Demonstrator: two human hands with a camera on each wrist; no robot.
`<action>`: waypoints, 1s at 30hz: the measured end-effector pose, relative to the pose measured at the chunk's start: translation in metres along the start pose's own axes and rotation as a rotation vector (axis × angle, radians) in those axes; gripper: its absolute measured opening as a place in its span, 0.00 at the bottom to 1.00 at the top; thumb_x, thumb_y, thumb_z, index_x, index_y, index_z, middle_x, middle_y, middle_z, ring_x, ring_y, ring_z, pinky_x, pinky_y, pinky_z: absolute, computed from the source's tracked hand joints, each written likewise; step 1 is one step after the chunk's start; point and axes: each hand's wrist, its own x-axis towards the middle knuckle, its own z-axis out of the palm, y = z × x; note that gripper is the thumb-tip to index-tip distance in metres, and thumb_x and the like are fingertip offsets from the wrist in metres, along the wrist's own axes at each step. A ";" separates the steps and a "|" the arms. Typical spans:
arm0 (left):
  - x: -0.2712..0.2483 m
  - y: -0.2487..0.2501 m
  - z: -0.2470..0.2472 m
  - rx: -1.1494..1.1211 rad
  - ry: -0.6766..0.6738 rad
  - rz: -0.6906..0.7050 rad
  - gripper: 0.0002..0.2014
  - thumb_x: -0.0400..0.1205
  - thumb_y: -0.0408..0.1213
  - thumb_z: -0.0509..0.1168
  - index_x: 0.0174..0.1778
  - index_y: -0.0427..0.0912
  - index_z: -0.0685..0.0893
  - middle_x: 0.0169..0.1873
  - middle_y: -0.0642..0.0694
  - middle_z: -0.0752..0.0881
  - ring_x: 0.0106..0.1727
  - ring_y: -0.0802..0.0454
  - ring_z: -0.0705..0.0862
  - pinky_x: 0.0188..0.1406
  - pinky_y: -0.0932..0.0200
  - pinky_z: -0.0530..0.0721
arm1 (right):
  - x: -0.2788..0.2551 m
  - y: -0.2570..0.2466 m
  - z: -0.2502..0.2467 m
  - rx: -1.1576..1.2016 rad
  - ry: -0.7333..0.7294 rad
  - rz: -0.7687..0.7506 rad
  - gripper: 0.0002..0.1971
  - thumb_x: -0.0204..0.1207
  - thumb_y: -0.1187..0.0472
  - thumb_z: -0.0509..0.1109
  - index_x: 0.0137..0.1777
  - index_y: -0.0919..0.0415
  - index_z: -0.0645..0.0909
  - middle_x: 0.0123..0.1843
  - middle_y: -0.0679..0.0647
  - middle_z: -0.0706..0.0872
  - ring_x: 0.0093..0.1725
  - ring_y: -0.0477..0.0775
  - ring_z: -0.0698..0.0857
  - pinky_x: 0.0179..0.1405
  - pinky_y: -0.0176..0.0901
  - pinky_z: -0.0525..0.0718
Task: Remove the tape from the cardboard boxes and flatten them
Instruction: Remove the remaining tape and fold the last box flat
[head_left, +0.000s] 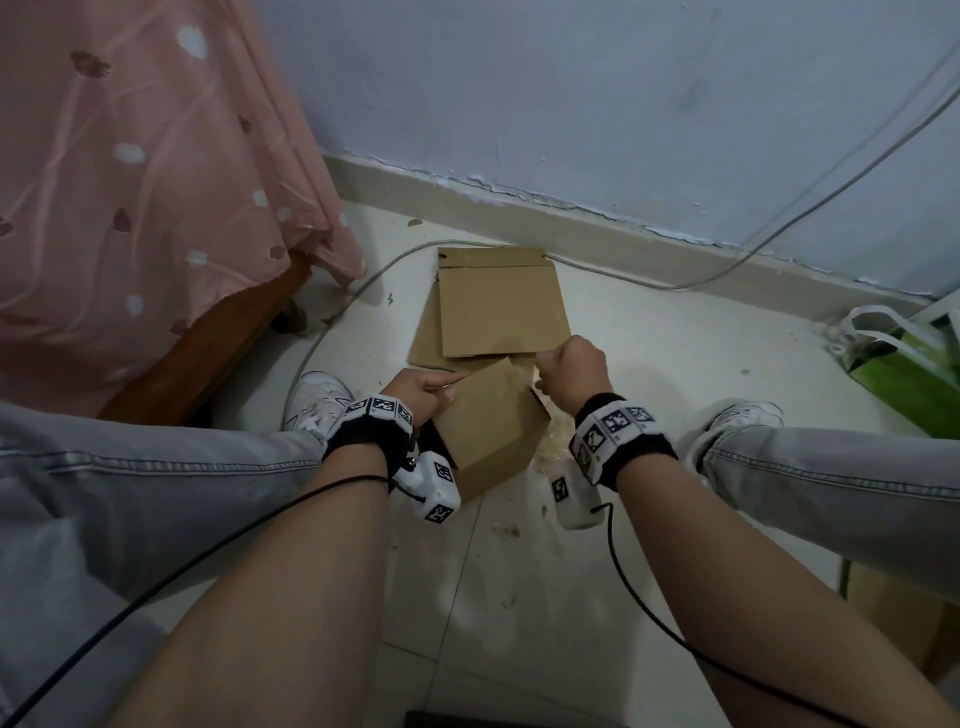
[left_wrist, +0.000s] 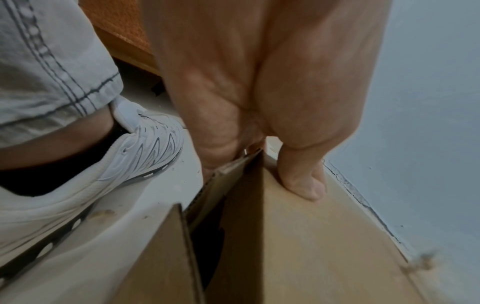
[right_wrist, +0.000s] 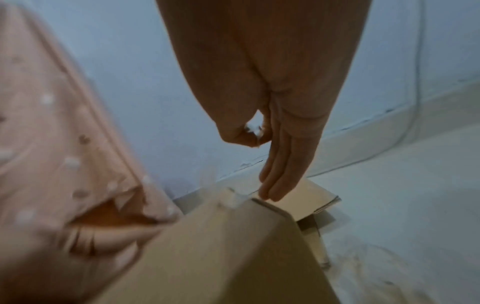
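Between the knees, low over the floor: left hand grips the cardboard box at its upper left corner, thumb pressed flat on the top panel, fingers curled over the edge of a flap. Right hand is at the box's far right corner, thumb and forefinger pinching a whitish scrap, likely tape; remaining fingers straight, pointing down at the corner. Both forearms reach forward, wrists banded with marker cuffs. Box sits tilted, one corner toward the camera. Flattened cardboard lies just beyond it near the wall. Pink bedsheet left, green bag right, white shoes either side
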 end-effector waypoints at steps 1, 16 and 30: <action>0.000 0.000 0.000 -0.006 0.001 0.001 0.15 0.85 0.31 0.65 0.64 0.50 0.88 0.54 0.52 0.89 0.48 0.67 0.84 0.57 0.70 0.81 | 0.001 0.000 -0.003 0.154 0.000 0.029 0.14 0.79 0.63 0.64 0.35 0.72 0.77 0.36 0.65 0.87 0.41 0.66 0.89 0.45 0.58 0.89; 0.000 0.000 0.000 -0.019 -0.005 0.006 0.16 0.86 0.30 0.64 0.65 0.48 0.87 0.53 0.51 0.89 0.47 0.71 0.83 0.52 0.75 0.79 | -0.018 -0.015 0.024 -0.445 -0.063 -0.249 0.18 0.73 0.51 0.77 0.53 0.63 0.79 0.54 0.58 0.81 0.51 0.62 0.83 0.55 0.53 0.84; 0.000 0.002 -0.001 -0.005 0.007 0.006 0.15 0.86 0.30 0.64 0.65 0.46 0.87 0.52 0.50 0.88 0.44 0.70 0.83 0.42 0.82 0.79 | -0.018 -0.021 0.022 -0.384 -0.166 -0.245 0.10 0.75 0.57 0.75 0.45 0.64 0.81 0.46 0.59 0.85 0.45 0.61 0.84 0.45 0.49 0.84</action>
